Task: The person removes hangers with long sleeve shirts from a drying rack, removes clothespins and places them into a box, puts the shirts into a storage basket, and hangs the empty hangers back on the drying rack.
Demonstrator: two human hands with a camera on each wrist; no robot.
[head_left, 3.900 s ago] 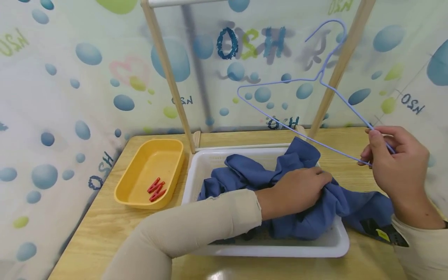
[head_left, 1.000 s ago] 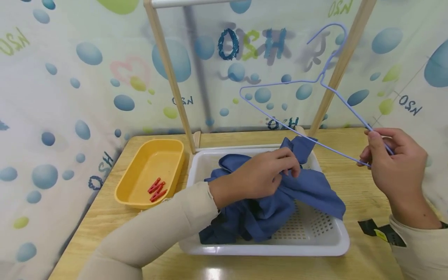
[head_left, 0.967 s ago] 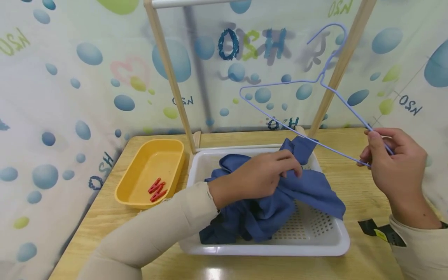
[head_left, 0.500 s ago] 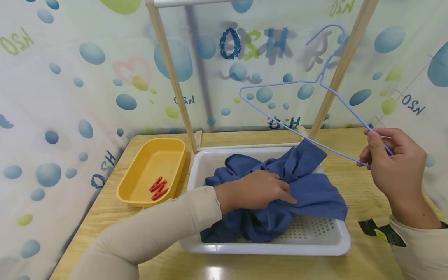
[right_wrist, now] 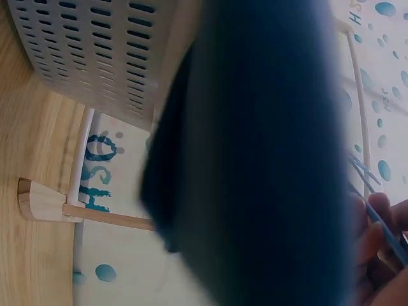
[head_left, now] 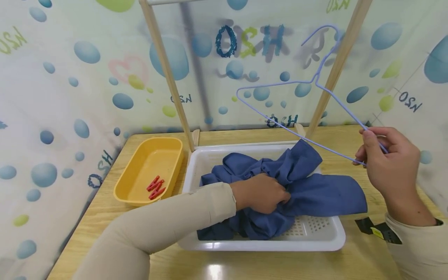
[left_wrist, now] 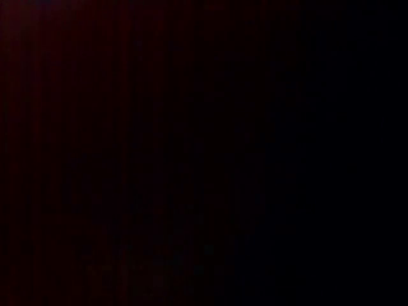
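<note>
A crumpled dark blue garment lies in a white perforated plastic basket, one part of it spread over the right rim. My left hand is down in its folds, fingers curled on the cloth; the fingertips are partly hidden. To the right, my right hand holds a thin lavender-blue clothes hanger by one corner, hook upward, above the basket. In the right wrist view the blue garment hangs close to the camera, blurred. The left wrist view is almost black.
Left of the basket stands a yellow tray with several red clothespins. Behind the basket rises a wooden rack with a post on each side and a white top bar. A black strap is near my right sleeve.
My left hand has gone from the garment's right side to its middle, lifted over it, then lowered into the folds. The garment's right part has spread farther right. The hanger stays nearly still.
</note>
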